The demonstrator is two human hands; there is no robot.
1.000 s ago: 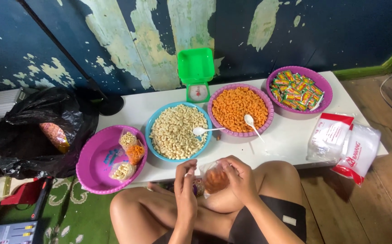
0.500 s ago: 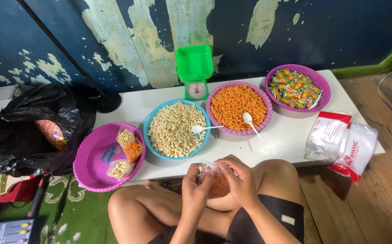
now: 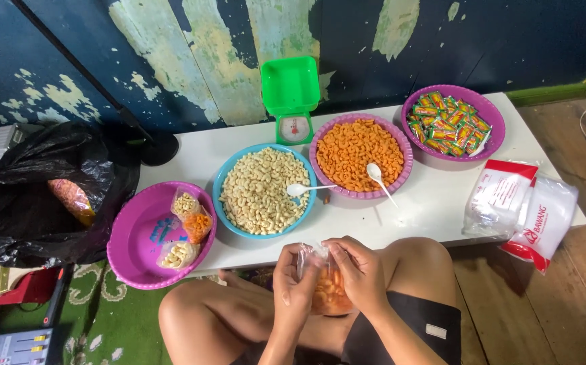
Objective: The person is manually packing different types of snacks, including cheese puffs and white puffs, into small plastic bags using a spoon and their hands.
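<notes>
Left hand [image 3: 291, 287] and right hand [image 3: 360, 274] pressed close together over the lap, fingers pinching the top of a small clear bag [image 3: 325, 287] of orange and pale snacks, just near of the white table [image 3: 435, 203]. Farther off: blue bowl [image 3: 229, 177] of pale snacks, pink bowl [image 3: 320, 138] of orange snacks, each with a white spoon. Green scale [image 3: 291, 94] against the far wall.

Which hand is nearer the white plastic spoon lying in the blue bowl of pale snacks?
Left. The left hand is below the white plastic spoon; the right hand sits further right. Both hold a small clear snack bag.
</notes>
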